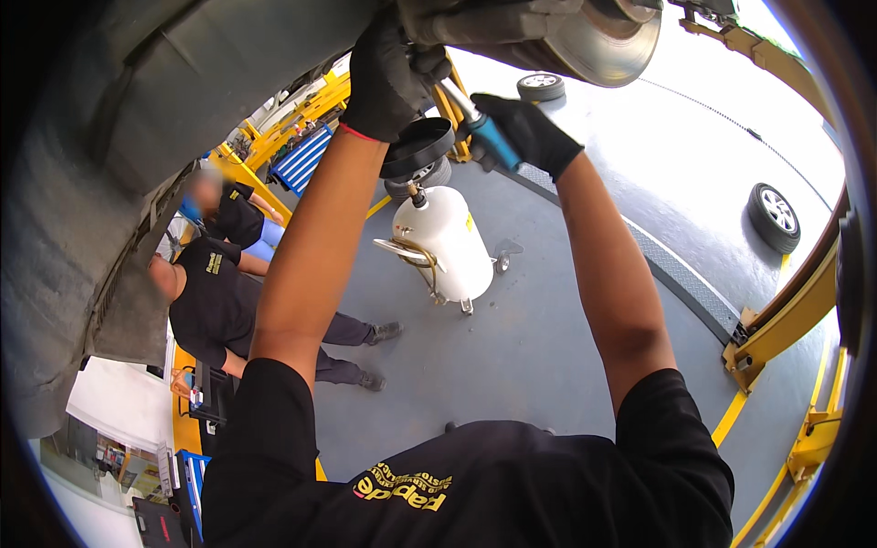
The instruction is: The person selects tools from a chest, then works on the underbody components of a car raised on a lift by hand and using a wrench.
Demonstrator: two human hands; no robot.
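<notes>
Grey floor (512, 365) spreads below on my feed. My right hand (534, 137) is wrapped round a blue-handled tool (493, 142); my left hand (385, 89) is at its upper end, its grip too hidden to tell. Near them is a brake disc (614, 44); farther out, a white tank (446, 242) and a wheel (775, 217).

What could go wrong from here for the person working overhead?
If the black-gloved right hand slipped on the blue-handled metal tool, the tool might strike the shiny round metal disc nearby. The black-gloved left hand, close to the tool's upper end, might get pinched if the tool jerked.
</notes>
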